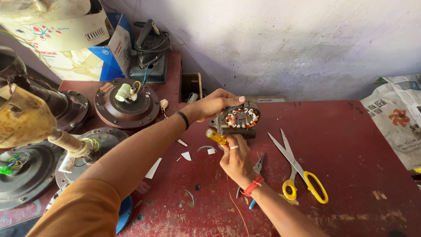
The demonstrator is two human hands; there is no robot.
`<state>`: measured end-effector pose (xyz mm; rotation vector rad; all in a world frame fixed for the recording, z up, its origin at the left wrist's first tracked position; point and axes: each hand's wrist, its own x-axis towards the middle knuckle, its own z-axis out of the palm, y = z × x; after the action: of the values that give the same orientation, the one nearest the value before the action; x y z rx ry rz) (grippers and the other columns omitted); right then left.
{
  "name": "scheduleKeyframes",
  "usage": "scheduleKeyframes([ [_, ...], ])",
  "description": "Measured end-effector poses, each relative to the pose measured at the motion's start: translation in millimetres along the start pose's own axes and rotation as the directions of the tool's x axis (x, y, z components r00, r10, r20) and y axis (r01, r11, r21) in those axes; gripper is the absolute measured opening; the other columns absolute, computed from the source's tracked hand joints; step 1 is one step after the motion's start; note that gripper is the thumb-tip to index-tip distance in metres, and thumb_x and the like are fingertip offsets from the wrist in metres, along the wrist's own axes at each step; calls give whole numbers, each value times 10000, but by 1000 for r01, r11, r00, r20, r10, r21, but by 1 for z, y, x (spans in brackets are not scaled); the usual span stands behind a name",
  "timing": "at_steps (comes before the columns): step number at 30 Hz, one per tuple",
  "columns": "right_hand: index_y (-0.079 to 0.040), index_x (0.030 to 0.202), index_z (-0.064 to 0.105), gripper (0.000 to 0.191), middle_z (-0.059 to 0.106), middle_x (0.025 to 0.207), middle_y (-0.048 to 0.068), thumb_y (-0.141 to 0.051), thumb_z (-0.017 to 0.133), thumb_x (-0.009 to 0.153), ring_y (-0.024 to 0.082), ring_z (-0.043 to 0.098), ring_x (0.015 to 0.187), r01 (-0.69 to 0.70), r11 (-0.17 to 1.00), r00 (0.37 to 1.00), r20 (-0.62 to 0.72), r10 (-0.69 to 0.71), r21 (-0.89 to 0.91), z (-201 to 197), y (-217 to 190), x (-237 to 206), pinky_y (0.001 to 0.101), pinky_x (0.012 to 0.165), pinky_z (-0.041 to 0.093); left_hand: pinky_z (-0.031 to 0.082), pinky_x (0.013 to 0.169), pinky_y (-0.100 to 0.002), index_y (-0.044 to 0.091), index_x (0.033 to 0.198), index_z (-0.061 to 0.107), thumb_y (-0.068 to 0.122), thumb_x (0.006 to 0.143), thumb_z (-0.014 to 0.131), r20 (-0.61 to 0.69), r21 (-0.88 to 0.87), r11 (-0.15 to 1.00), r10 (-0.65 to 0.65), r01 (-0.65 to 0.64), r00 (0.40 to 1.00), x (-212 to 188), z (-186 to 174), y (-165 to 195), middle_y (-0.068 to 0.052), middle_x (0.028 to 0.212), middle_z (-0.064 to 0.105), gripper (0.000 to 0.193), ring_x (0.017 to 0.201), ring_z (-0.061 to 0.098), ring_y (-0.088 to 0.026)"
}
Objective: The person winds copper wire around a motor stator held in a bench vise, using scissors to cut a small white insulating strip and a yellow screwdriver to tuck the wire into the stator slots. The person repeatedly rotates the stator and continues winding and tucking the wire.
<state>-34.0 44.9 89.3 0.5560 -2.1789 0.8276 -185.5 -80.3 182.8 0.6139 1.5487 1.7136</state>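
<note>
Near the back edge of the red table (351, 145), a small grey motor housing (223, 125) held a stator ring wound with copper coils (242, 117), its open face turned up towards the camera. The left hand (210, 104) reached in from the left and gripped the housing from behind, fingers curled over its top rim and clamped on it. The right hand (237, 160) sat just in front, fingers closed around a yellow-handled tool (215, 136) whose working end met the housing; the tip itself was hidden by the fingers. Under that wrist lay a pair of pliers (258, 166), partly covered by the hand, and a thin copper wire (237, 206) trailed off the bottom of the frame. Yellow-handled scissors (298, 169) lay open to the right, well apart from the motor. White paper scraps (186, 156) were scattered left of the hands. Round ceiling-fan motors (127, 103) crowded the left side, some cut off by the frame, with a cardboard box (83, 52) behind them. Folded newspaper (394, 118) lay at the right edge. A small dark wooden compartment (191, 85) behind the left wrist was too shadowed to read.
</note>
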Motion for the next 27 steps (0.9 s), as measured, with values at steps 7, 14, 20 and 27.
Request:
scheduleKeyframes([
  [7, 7, 1095, 567, 246, 632, 979, 161, 111, 610, 875, 317, 674, 831, -109, 991, 984, -135, 119, 77, -1, -1, -2, 404, 692, 542, 552, 582, -275, -48, 969, 740, 401, 973, 677, -21, -12, 999, 35, -36, 999, 2, -1, -6, -68, 783, 726, 454, 610, 657, -105],
  [14, 28, 1100, 563, 222, 635, 975, 161, 23, 671, 906, 288, 677, 825, -87, 994, 992, -87, 92, 58, -9, -1, -3, 399, 691, 544, 510, 598, -261, -2, 999, 751, 385, 901, 775, -135, -83, 967, 229, -241, 964, 2, 10, -38, -32, 794, 695, 399, 638, 603, -84],
  [20, -25, 1045, 603, 293, 667, 903, 128, -73, 798, 832, 261, 689, 772, -145, 987, 986, -96, 139, -65, -15, -11, 14, 393, 667, 552, 560, 684, -281, -7, 977, 725, 297, 808, 880, -337, -48, 901, 391, -431, 856, 5, 34, -63, -64, 861, 731, 381, 743, 672, -107],
  [27, -20, 1196, 374, 823, 587, 1085, 265, -177, 901, 583, 435, 628, 989, -212, 895, 945, -317, 84, -392, -29, -46, 32, 513, 869, 498, 582, 699, -305, -5, 944, 722, 309, 785, 890, -539, 93, 883, 433, -460, 722, 3, 57, -63, -72, 848, 747, 390, 751, 681, -122],
])
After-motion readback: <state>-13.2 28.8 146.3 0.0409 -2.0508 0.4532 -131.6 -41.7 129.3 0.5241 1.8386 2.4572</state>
